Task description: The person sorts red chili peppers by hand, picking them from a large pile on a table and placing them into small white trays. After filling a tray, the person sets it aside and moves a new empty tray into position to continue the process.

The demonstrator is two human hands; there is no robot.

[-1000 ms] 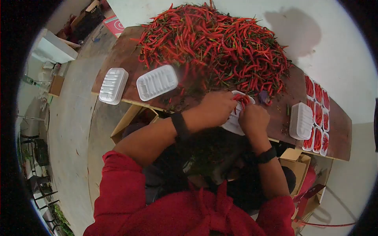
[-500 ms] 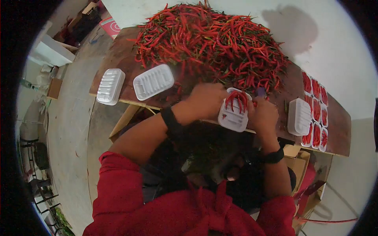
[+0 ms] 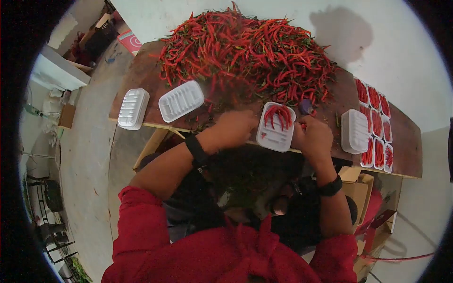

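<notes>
A white foam tray [image 3: 275, 139] with a ridged bottom sits at the table's front edge, between my two hands. Several red chili peppers [image 3: 278, 117] lie across its far half. My left hand [image 3: 236, 127] is just left of the tray, back of the hand up, its fingertips mostly hidden. On the other side, my right hand [image 3: 315, 137] is closed beside the tray's right rim, with a bit of red chili showing at its fingers. Just beyond it lies a small purple object [image 3: 306, 106].
A large heap of red chilies [image 3: 250, 54] covers the back of the brown table [image 3: 347, 89]. White trays stand at left [image 3: 133, 108], at centre left [image 3: 181, 101] and in a stack [image 3: 355, 132] at right. Rows of chili-filled trays [image 3: 376, 123] stand farther right.
My left hand has drawn back left, away from the tray's far rim, uncovering it. The chilies in the tray lie more spread. My right hand stays closed at the tray's right side.
</notes>
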